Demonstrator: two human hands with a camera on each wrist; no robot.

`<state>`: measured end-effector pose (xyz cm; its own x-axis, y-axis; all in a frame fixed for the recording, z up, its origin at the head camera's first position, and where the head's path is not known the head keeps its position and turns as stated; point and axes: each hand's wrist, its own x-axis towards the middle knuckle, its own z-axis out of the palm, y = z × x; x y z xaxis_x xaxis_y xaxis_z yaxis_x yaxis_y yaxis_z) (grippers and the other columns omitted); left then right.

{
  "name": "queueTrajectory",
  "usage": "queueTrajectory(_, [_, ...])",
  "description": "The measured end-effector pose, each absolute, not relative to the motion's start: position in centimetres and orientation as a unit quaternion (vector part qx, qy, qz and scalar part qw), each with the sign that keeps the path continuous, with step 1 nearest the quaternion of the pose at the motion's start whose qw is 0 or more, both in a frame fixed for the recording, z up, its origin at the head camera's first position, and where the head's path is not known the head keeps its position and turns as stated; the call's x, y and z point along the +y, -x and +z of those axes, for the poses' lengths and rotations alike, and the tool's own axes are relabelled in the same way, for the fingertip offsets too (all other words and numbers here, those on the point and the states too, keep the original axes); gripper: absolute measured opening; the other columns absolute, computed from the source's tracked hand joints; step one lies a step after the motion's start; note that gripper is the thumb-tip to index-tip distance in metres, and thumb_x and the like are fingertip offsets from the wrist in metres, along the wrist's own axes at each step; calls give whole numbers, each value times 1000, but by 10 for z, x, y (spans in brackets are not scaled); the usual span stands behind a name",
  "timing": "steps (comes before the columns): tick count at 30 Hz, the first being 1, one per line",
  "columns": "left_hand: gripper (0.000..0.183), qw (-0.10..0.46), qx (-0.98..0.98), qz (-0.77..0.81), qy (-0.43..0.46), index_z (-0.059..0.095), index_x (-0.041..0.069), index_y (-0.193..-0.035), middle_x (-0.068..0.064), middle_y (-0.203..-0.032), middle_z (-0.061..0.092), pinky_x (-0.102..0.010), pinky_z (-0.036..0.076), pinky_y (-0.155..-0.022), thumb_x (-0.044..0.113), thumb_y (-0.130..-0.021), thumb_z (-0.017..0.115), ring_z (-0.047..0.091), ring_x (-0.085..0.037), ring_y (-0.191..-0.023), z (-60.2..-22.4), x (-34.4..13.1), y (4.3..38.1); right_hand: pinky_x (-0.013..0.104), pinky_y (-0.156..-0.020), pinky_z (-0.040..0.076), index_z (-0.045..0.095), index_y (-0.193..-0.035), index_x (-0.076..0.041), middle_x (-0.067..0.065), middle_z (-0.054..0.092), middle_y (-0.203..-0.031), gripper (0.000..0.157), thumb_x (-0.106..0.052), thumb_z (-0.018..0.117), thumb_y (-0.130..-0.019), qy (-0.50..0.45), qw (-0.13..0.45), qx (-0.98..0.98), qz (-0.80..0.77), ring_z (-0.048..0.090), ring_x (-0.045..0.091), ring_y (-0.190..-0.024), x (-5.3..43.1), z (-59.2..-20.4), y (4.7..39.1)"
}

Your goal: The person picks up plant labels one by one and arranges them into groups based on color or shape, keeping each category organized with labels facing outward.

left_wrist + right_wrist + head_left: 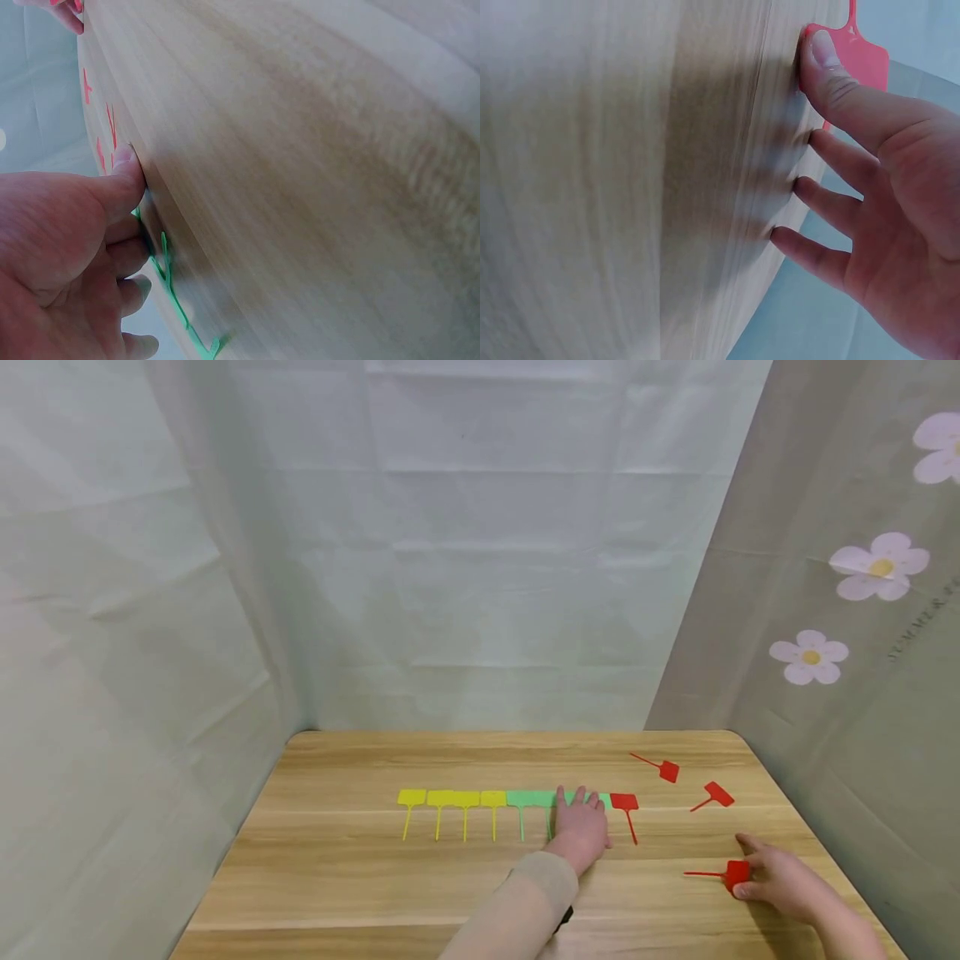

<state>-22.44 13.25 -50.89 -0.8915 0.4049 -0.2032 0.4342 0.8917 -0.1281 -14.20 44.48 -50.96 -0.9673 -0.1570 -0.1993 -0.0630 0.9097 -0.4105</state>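
My left hand [581,828] rests over the row of flat plastic tags, its fingers spread on the green tags [522,799] and partly hiding them. In the left wrist view, green stems [171,289] show beyond the fingers. Near the table's right side, my right hand [783,878] pinches a red tag [736,875] by its square head; the thin stem points left. The right wrist view shows the thumb [826,56] on that head while the other fingertips touch the wood. One red tag [624,802] lies at the row's right end, beside my left hand.
Several yellow tags [412,797] form the left part of the row, stems toward me. Two loose red tags, one farther back [669,771] and one nearer the right edge [720,794], lie on the wooden table [337,885]. Cloth walls [487,610] enclose the back and sides.
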Motion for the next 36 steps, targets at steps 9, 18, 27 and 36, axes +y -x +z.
queueTrajectory(9, [68, 91, 968, -85, -218, 44, 34, -150, 18, -157, 33, -49, 20, -119, 62, -90, 60, 23, -10, -148, -509, 131, 225, 72, -101, 30, 66, -117, 12, 40, 31, -148, 58, -39, 71, -89, 58, 127, 958, -251, 28, 63, -132, 441, -507, 133])
queueTrajectory(18, [69, 92, 967, -88, -221, 42, 32, -151, 17, -157, 33, -49, 20, -119, 61, -91, 59, 23, -11, -149, -506, 131, 224, 46, -75, 51, 65, -114, -3, 27, 61, -125, 43, -42, 65, -95, 40, 47, 965, -255, 61, 37, -99, 437, -498, 131])
queueTrajectory(27, [69, 95, 967, -88, -218, 42, 33, -152, 18, -158, 32, -48, 19, -119, 61, -91, 58, 22, -10, -149, -505, 132, 225, 55, -85, 49, 63, -100, -19, 21, 55, -141, 31, -50, 58, -98, 4, -17, 955, -297, 54, 48, -121, 417, -490, 144])
queueTrajectory(36, [69, 99, 968, -77, -215, 43, 32, -151, 18, -158, 32, -48, 19, -120, 60, -91, 60, 22, -10, -149, -508, 134, 226, 11, -78, 48, 68, -94, -18, 11, 59, -139, 26, -43, 61, -98, 18, -58, 922, -382, 49, -14, -114, 397, -492, 161])
